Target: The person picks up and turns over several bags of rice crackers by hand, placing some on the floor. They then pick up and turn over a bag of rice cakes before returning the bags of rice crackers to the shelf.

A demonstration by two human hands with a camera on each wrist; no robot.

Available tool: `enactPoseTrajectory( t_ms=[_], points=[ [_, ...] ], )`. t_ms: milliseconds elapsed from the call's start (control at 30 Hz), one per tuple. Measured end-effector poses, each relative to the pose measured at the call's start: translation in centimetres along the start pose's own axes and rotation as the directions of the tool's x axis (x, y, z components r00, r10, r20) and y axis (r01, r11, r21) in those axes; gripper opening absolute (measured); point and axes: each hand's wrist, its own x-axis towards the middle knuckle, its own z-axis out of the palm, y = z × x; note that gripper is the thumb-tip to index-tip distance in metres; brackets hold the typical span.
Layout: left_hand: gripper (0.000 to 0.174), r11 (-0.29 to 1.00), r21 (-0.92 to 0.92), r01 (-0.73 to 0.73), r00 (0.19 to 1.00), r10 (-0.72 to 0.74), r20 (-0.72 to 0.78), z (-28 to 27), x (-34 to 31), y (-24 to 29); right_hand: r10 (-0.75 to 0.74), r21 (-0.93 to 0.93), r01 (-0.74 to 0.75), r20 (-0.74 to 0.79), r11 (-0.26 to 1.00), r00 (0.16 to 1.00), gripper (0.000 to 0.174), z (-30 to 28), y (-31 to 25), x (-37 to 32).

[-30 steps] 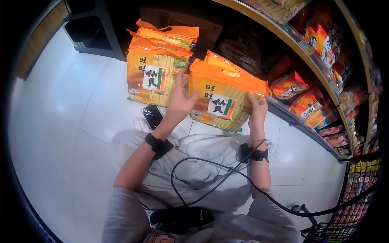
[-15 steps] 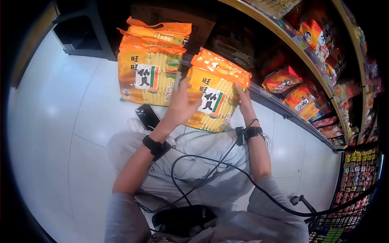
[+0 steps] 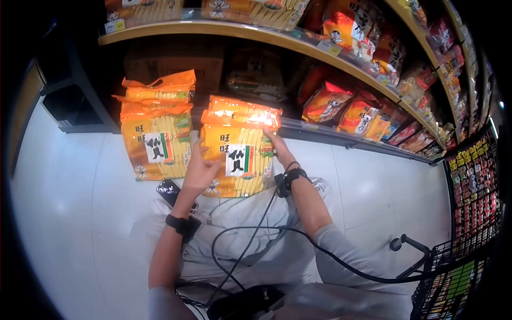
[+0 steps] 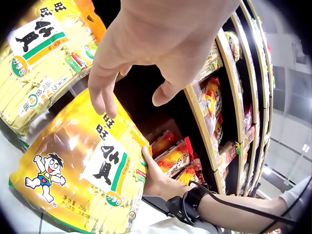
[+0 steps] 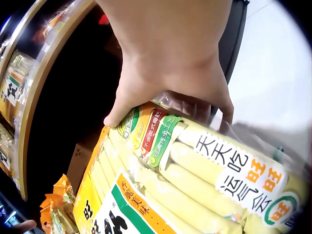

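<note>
A yellow-and-orange bag of rice cracker sticks (image 3: 250, 178) stands upright before the crossed legs, with a second orange bag top showing behind it. My right hand (image 3: 280, 148) grips its right side; in the right wrist view the thumb lies on the front and the fingers curl round the edge. My left hand (image 3: 200, 173) is at the bag's left side, fingers fairly straight along the edge and thumb held apart in the left wrist view. Just left stand two matching bags (image 3: 152, 125), one behind the other.
A phone (image 3: 169, 191) lies on the floor by the left knee. Shelves with a wooden edge (image 3: 250, 40) and red snack bags (image 3: 328, 101) curve round behind and right. A black cable (image 3: 341, 261) loops across the lap. A wire rack (image 3: 472, 202) stands far right.
The right-hand bag has been turned upright and squared beside the left pair, the hands moving with it. The head view has shifted, showing more of the shelf above.
</note>
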Motion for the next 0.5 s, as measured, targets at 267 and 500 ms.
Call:
enactPoseTrajectory(
  t_ms=[267, 500],
  points=[
    [0.064, 1.000, 0.001, -0.001, 0.995, 0.001, 0.100, -0.7, -0.5, 1.2, -0.152, 0.131, 0.149, 0.013, 0.980, 0.988, 0.062, 1.4, -1.5, -1.0],
    [0.061, 0.999, 0.024, -0.035, 0.987, 0.031, 0.157, -0.1, -0.6, 1.0, -0.372, 0.015, 0.377, -0.127, 0.926, 0.919, 0.053, 2.4, -5.4, -4.1]
  ],
)
